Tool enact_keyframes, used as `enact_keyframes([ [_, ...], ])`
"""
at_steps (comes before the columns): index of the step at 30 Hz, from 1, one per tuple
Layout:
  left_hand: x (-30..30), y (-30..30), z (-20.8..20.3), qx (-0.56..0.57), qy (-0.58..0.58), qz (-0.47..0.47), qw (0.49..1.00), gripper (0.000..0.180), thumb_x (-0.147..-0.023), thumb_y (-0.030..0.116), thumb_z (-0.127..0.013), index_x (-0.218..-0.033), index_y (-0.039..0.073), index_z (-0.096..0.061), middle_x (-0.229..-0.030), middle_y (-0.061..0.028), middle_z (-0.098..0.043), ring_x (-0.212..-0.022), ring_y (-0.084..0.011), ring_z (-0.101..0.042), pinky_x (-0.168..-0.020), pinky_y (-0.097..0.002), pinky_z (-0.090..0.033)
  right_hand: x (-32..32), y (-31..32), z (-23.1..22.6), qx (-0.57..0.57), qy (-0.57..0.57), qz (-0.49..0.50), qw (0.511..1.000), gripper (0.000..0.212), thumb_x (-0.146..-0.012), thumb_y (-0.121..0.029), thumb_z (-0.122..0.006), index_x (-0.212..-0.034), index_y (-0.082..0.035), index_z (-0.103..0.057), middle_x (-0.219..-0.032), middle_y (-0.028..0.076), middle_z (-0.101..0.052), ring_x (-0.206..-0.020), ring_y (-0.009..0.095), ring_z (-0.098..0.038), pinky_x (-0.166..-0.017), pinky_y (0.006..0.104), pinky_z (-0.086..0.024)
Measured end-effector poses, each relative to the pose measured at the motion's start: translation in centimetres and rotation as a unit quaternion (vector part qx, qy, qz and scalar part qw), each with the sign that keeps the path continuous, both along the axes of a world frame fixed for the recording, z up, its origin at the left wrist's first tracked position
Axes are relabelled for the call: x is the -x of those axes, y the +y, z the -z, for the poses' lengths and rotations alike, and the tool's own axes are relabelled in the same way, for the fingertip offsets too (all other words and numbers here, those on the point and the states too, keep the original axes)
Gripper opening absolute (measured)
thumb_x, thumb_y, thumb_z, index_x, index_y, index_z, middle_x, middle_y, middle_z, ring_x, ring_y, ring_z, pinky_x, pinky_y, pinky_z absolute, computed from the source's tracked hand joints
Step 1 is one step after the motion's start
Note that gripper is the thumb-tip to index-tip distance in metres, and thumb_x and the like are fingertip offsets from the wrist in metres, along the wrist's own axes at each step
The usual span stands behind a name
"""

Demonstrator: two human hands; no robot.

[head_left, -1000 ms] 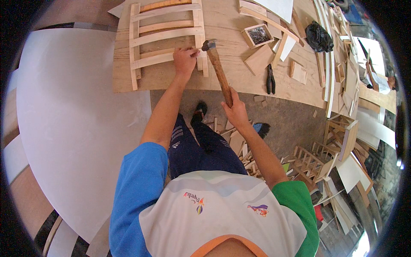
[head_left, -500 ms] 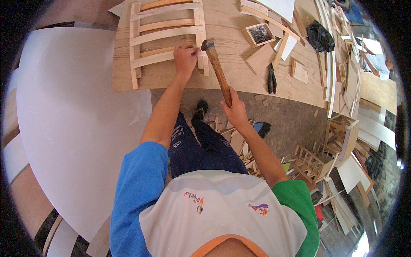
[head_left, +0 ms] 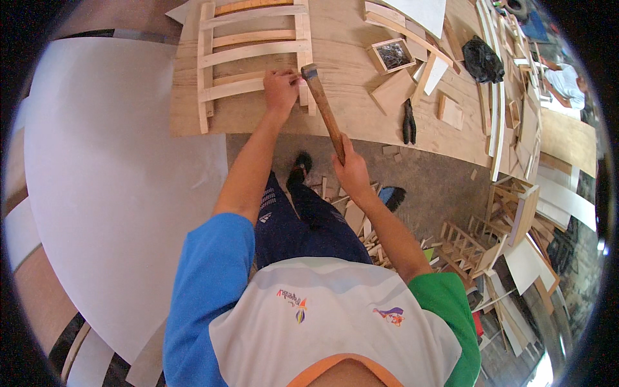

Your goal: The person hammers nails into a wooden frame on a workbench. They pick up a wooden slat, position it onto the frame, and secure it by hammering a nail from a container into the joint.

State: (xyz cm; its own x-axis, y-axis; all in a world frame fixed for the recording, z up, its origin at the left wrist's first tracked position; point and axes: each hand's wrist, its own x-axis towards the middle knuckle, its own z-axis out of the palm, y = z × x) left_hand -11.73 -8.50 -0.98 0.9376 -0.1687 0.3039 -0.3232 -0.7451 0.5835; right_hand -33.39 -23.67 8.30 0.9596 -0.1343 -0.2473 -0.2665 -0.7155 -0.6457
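Observation:
A slatted wooden frame (head_left: 255, 55), with several pale crosspieces between two side rails, lies on the plywood workbench (head_left: 361, 119). My left hand (head_left: 282, 92) rests at the right end of its nearest crosspiece, fingertips pinched together beside the right rail. Whatever is between those fingertips is too small to make out. In my right hand (head_left: 353, 171) is a hammer (head_left: 327, 116), gripped low on its wooden handle. Its dark metal head is close to the left fingertips, over the right rail.
An open wooden box of nails (head_left: 392, 56), black-handled pliers (head_left: 409, 122), a black plastic bag (head_left: 482, 59) and wood offcuts lie on the bench to the right. A large white panel (head_left: 116, 180) stands left. Scrap wood and small wooden frames (head_left: 467, 248) cover the floor at right.
The hammer's head has dipped slightly and shifted a little toward me. My left hand stays pinched at the same joint. The frame has not moved along the bench.

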Motion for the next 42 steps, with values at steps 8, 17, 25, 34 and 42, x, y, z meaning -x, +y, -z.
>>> enact_keyframes([
  [8, -0.2, 0.2, 0.0, 0.034, -0.016, 0.028, 0.999, 0.014, -0.072, 0.017, -0.070, -0.085, 0.013, -0.075, -0.092, -0.0065, -0.070, -0.092, -0.0309, -0.057, -0.083, -0.0398, -0.044, -0.3, 0.3, -0.2, -0.013, -0.015, 0.010, 1.000, 0.059, -0.084, -0.009, -0.060, -0.137, -0.002, -0.035, -0.091, 0.032, -0.060, -0.086, 0.048, -0.060, -0.070, 0.0487, -0.048],
  [17, -0.2, 0.2, 0.2, -0.024, 0.002, -0.002, 1.000, 0.015, -0.072, 0.014, -0.070, -0.086, 0.015, -0.076, -0.093, -0.0055, -0.070, -0.092, -0.0304, -0.056, -0.084, -0.0398, -0.044, 0.1, 0.5, -0.5, -0.010, -0.021, 0.007, 1.000, 0.061, -0.083, -0.009, -0.061, -0.138, -0.004, -0.034, -0.091, 0.032, -0.059, -0.084, 0.049, -0.060, -0.068, 0.0475, -0.049],
  [25, -0.2, -0.1, -0.4, 0.014, 0.020, 0.011, 1.000, 0.014, -0.072, 0.014, -0.070, -0.084, 0.015, -0.076, -0.089, -0.0045, -0.071, -0.091, -0.0296, -0.056, -0.084, -0.0378, -0.043, -0.5, 0.3, -0.1, -0.022, 0.008, 0.031, 0.999, 0.063, -0.083, -0.011, -0.063, -0.138, -0.004, -0.034, -0.090, 0.032, -0.060, -0.086, 0.047, -0.061, -0.069, 0.0459, -0.049],
  [34, -0.2, -0.3, -0.5, 0.048, 0.020, -0.011, 0.999, 0.008, -0.069, 0.016, -0.073, -0.077, 0.017, -0.075, -0.086, -0.0039, -0.070, -0.090, -0.0290, -0.055, -0.080, -0.0391, -0.045, -1.4, 0.6, -0.2, -0.034, -0.032, 0.082, 0.996, 0.063, -0.081, -0.014, -0.067, -0.135, -0.002, -0.037, -0.094, 0.030, -0.061, -0.089, 0.044, -0.063, -0.074, 0.0417, -0.051],
  [42, -0.1, -0.1, -2.0, 0.032, 0.087, -0.003, 0.996, 0.012, -0.069, 0.017, -0.075, -0.081, 0.018, -0.074, -0.091, -0.0036, -0.070, -0.094, -0.0300, -0.055, -0.086, -0.0407, -0.043, -3.5, 0.4, -0.4, -0.033, -0.002, 0.122, 0.992, 0.059, -0.079, -0.014, -0.069, -0.129, 0.001, -0.040, -0.091, 0.026, -0.062, -0.085, 0.039, -0.065, -0.075, 0.0398, -0.051],
])
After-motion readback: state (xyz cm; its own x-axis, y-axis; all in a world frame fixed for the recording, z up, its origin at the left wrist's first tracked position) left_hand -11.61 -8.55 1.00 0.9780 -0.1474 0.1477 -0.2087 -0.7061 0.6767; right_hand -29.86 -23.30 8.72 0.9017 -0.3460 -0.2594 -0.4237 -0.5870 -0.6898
